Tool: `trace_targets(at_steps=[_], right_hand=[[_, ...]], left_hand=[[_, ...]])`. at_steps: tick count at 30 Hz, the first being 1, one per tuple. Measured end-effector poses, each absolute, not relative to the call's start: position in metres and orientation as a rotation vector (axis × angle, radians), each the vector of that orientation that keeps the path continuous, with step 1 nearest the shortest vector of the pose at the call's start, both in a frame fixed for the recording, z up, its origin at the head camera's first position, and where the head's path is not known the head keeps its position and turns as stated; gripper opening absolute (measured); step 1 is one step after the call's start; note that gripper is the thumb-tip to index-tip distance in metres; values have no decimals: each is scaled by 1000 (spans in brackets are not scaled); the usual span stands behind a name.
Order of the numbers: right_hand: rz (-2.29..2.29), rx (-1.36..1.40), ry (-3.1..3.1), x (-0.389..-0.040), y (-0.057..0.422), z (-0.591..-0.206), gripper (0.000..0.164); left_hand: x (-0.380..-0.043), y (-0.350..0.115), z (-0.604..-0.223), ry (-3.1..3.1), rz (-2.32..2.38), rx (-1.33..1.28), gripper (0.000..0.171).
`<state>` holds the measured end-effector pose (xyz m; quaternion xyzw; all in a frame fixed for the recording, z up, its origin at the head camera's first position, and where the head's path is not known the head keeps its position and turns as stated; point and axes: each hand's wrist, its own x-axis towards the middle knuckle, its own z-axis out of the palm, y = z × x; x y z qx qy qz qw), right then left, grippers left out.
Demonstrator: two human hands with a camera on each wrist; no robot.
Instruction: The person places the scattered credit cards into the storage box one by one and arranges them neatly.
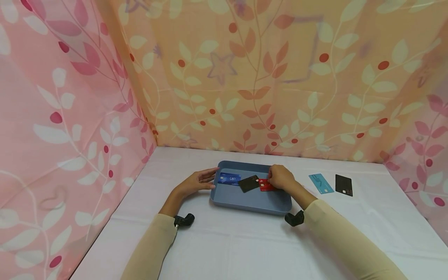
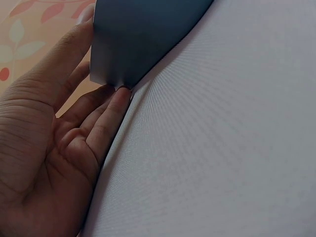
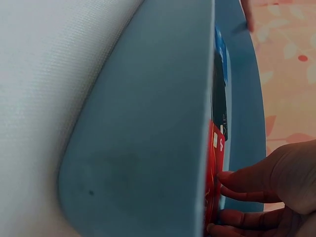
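Observation:
A blue-grey rectangular tray (image 1: 232,197) lies on the white cloth. Inside it, in a row from left to right, are a blue bank card (image 1: 228,179), a black card (image 1: 249,184) and a red card (image 1: 266,185); the black one slightly overlaps its neighbours in the head view. My right hand (image 1: 281,177) reaches over the tray's right part and holds the red card with thumb and fingers, covering its right end. At the tray's left end, my left hand (image 1: 197,182) touches the outer wall with fairly straight fingers (image 2: 106,126) low at its corner.
To the right of the tray, a light-blue card (image 1: 321,183) and another black card (image 1: 344,185) lie flat on the cloth-covered table (image 1: 224,241). Leaf-patterned curtains (image 1: 224,97) hang behind and at both sides. Each wrist wears a small black camera (image 1: 294,218).

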<state>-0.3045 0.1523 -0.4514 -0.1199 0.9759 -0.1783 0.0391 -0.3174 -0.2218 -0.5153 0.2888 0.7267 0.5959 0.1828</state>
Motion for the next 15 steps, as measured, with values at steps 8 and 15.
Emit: trace_targets(at_steps=[8, 15], right_hand=[[-581, -407, 3003, -303, 151, -449, 10], [-684, -593, 2973, -302, 146, -442, 24]], left_hand=[[-317, -222, -516, 2066, 1666, 822, 77], [-317, -222, -517, 2055, 1676, 818, 75]])
